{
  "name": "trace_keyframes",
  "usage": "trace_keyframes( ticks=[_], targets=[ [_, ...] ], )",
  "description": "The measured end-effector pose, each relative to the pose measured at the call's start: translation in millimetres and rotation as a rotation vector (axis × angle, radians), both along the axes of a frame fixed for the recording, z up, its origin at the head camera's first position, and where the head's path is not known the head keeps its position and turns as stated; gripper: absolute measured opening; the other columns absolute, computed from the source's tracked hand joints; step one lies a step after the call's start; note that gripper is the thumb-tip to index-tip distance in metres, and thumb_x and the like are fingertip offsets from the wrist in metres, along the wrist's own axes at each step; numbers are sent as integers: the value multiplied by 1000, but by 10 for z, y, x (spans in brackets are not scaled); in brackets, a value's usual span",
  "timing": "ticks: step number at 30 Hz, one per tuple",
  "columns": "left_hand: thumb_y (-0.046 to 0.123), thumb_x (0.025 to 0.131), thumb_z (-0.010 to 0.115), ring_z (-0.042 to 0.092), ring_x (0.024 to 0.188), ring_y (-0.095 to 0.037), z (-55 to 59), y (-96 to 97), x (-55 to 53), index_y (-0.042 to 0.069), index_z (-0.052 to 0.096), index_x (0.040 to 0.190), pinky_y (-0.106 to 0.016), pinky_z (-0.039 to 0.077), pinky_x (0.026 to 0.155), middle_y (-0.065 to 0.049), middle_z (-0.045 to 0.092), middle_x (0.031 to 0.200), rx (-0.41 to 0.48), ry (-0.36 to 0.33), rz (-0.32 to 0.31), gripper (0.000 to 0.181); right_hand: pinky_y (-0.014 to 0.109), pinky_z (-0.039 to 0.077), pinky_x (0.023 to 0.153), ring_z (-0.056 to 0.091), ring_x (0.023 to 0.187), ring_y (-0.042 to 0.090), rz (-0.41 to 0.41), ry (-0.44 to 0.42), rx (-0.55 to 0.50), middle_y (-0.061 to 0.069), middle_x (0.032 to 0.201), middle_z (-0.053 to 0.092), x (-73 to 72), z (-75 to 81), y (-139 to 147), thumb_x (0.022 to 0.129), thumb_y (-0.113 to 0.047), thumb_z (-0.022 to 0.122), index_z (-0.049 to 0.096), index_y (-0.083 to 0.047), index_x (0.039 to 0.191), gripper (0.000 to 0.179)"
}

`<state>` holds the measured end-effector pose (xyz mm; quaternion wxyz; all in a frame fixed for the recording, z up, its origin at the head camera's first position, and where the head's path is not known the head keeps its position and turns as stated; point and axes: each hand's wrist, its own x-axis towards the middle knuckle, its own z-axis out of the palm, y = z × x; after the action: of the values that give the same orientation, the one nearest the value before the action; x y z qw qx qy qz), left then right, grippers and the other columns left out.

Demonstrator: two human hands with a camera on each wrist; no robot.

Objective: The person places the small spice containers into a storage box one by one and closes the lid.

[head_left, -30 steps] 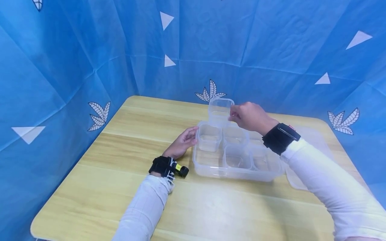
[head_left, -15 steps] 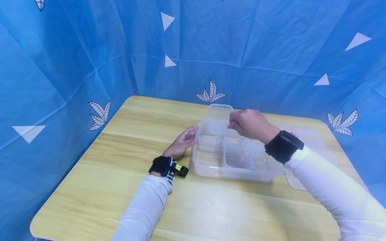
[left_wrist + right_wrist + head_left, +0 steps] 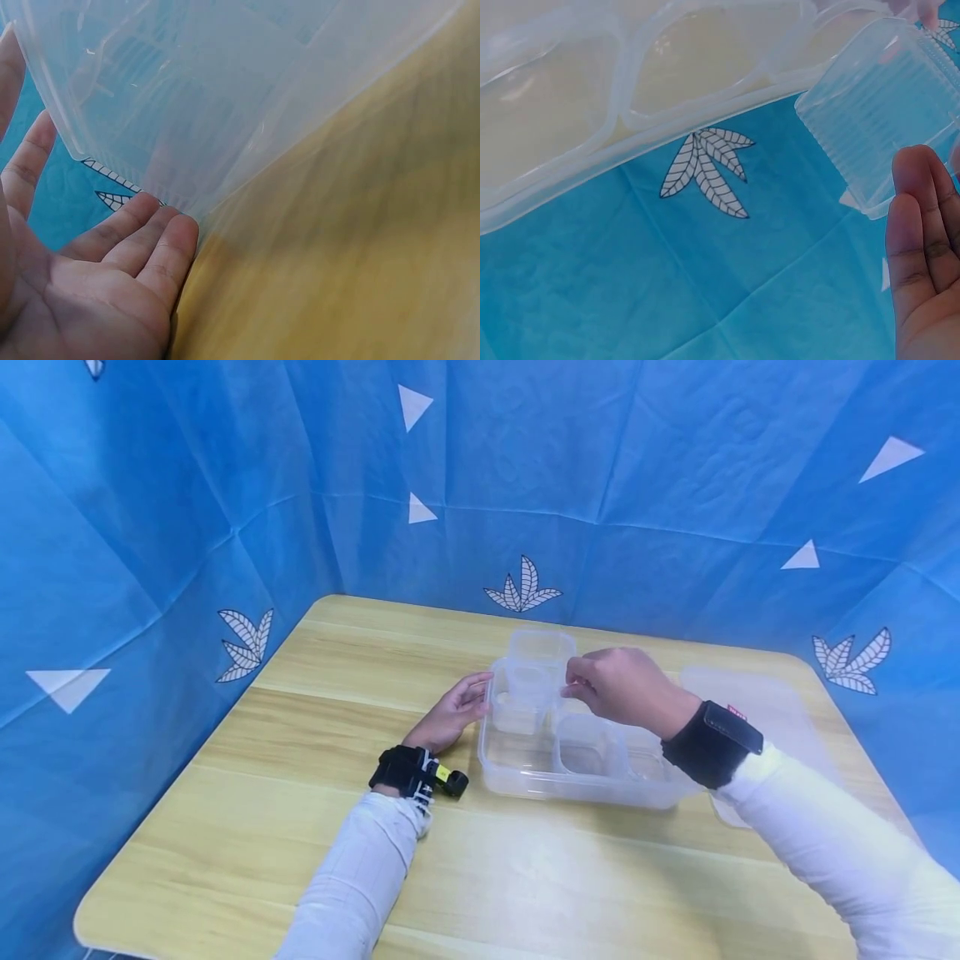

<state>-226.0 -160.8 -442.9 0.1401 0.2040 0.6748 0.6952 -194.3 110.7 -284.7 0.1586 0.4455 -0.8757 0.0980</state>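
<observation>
In the head view, my right hand (image 3: 630,689) pinches the edge of a small clear plastic container (image 3: 542,646) between thumb and fingers. That container is tilted above the back left part of a large clear plastic box (image 3: 585,789). The right wrist view shows the small container (image 3: 881,112) beside the box's rim, its ribbed wall near my fingertips. My left hand (image 3: 453,714) rests its relaxed fingers against the box's left wall; the left wrist view shows these fingers (image 3: 169,255) straight along the outside. Several more small containers (image 3: 590,747) stand inside the box, some partly hidden.
A flat translucent lid (image 3: 757,702) lies on the wooden table (image 3: 247,827) to the right, partly under my right forearm. Blue patterned cloth (image 3: 525,460) hangs behind the table and along its sides.
My right hand has lowered the small container toward the back left of the box, and the hand has come slightly nearer. The left hand and the box have stayed in place.
</observation>
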Motion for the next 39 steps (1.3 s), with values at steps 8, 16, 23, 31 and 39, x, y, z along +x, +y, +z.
trace_keyframes(
  ticks=[8, 16, 23, 31, 39],
  targets=[
    [17, 99, 56, 33, 138, -34, 11, 19, -1, 14, 33, 149, -47, 31, 110, -18, 32, 152, -24, 5, 6, 55, 30, 53, 54, 58, 53, 12, 33, 20, 2, 0, 67, 65, 108, -26, 1, 80, -14, 81, 66, -7, 78, 17],
    [9, 101, 51, 28, 140, -37, 42, -1, -8, 9, 29, 151, -49, 27, 112, -21, 27, 154, -22, -14, -1, 55, 30, 55, 58, 59, 55, 13, 44, 8, 2, 0, 67, 64, 191, -39, -37, 78, -15, 82, 66, -7, 78, 17],
    [7, 100, 52, 27, 140, -39, 259, -3, 123, 3, 27, 150, -49, 28, 111, -26, 26, 153, -26, -15, -19, 56, 29, 55, 59, 60, 56, 12, 48, 4, 3, 0, 66, 64, 251, -82, -18, 77, -15, 83, 67, -7, 78, 18],
    [14, 99, 55, 27, 141, -37, 295, -4, 142, 5, 28, 150, -48, 29, 112, -24, 27, 153, -16, -21, -18, 58, 26, 54, 56, 57, 53, 12, 67, 18, -9, 0, 64, 62, 307, -110, -19, 75, -15, 85, 68, -7, 78, 19],
    [15, 99, 54, 27, 141, -35, 105, 0, 28, 7, 28, 151, -47, 29, 112, -22, 27, 153, 1, -27, -16, 59, 25, 48, 49, 51, 50, 9, 134, 74, -63, -2, 60, 57, 389, -162, -23, 72, -11, 86, 65, -8, 75, 21]
  ],
)
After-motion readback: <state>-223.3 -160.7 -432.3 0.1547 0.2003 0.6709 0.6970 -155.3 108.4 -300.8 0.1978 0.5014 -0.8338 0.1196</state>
